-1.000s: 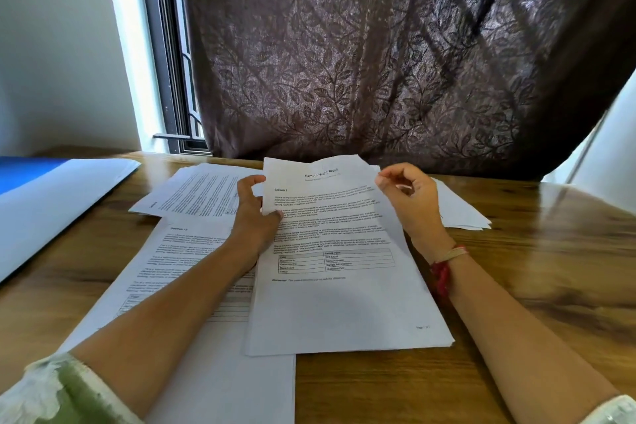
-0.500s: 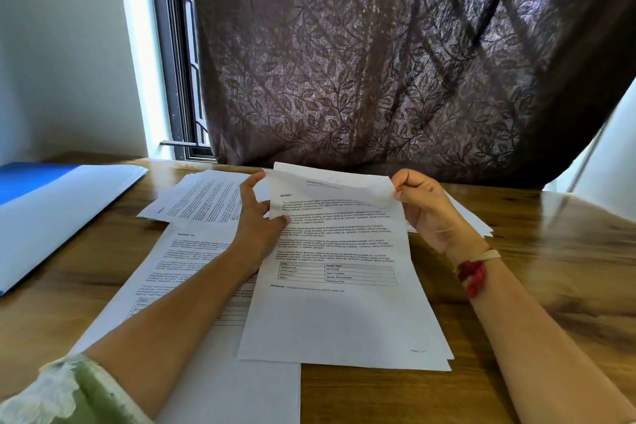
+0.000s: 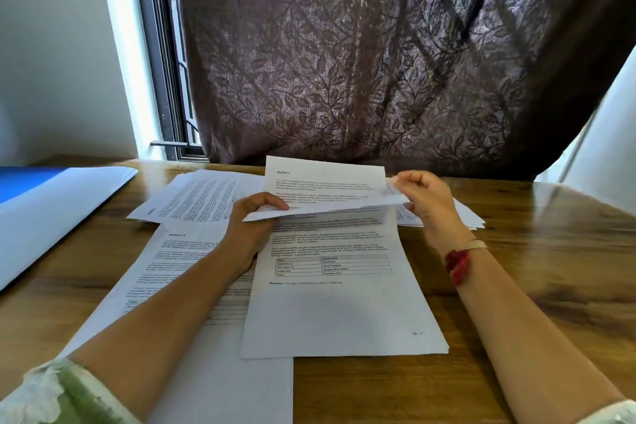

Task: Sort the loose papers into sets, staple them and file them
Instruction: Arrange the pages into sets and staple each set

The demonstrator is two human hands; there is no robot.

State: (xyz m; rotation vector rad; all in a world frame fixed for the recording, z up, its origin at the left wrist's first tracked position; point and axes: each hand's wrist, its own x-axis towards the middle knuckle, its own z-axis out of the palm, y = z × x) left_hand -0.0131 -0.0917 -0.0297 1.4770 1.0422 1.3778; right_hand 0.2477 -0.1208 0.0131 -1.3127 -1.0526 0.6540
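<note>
A set of printed white sheets (image 3: pixel 339 306) lies in front of me on the wooden table (image 3: pixel 537 286). Its top sheet (image 3: pixel 330 210) is folded back toward me at the far end, showing the page headed "Section 2" (image 3: pixel 323 175) underneath. My left hand (image 3: pixel 251 227) pinches the folded sheet's left edge. My right hand (image 3: pixel 425 200) pinches its right corner. A single printed page (image 3: pixel 165 286) lies under my left forearm. More loose pages (image 3: pixel 203 196) fan out at the far left, and another pile (image 3: pixel 471 217) lies behind my right hand.
A white folder with a blue inside (image 3: pixel 41 210) lies open at the table's left edge. A dark patterned curtain (image 3: pixel 378 62) hangs right behind the table, with a window frame (image 3: pixel 161 79) to its left. Bare wood shows on the right.
The top sheet's far end has been lifted and folded toward me by both hands, uncovering the page below. My left hand went from lying on the sheet to pinching its edge.
</note>
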